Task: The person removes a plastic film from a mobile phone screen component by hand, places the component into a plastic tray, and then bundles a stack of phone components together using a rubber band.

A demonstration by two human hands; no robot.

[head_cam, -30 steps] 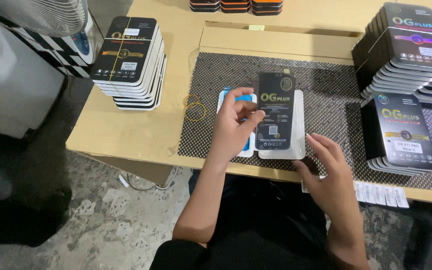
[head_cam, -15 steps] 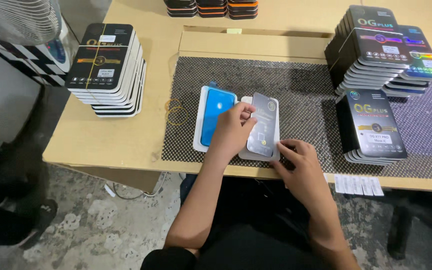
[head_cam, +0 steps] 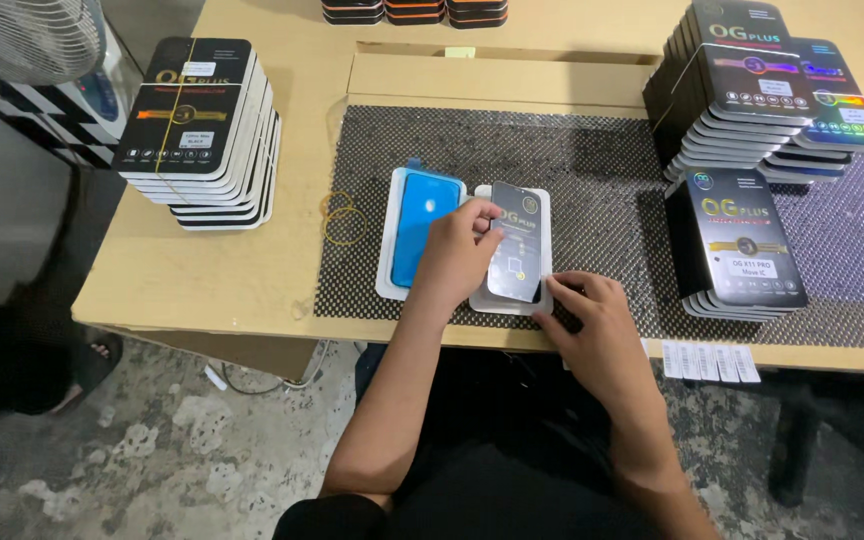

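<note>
**Dark panel flipped over and going onto the white tray**

My left hand (head_cam: 457, 262) pinches the dark screen panel (head_cam: 518, 243) by its left edge, fingers closed on it; the panel sits tilted over the white foam tray (head_cam: 542, 300), near the front edge of the counter (head_cam: 222, 280); a second ago the printed box face was up here, now it's a glossy dark face with small stickers, so the piece has been turned or swapped since then; I read that as the panel being seated in its tray, not yet flat.

My right hand (head_cam: 592, 335) rests on the tray's front right corner, fingers loosely curled, holding nothing, just steadying; it has moved in from the counter edge to touch the tray.

Just left of it, touching or nearly so: the blue panel (head_cam: 424, 225) in its own white tray; unchanged position on the black mesh mat (head_cam: 592, 160).

Rubber bands (head_cam: 342, 218) lie at the mat's left edge; boxed stack (head_cam: 197, 130) at the counter's left side; more boxed stacks (head_cam: 747, 250) toward the right side, well apart from my hands; barcode label strip (head_cam: 707, 362) at the front edge, right.
</note>
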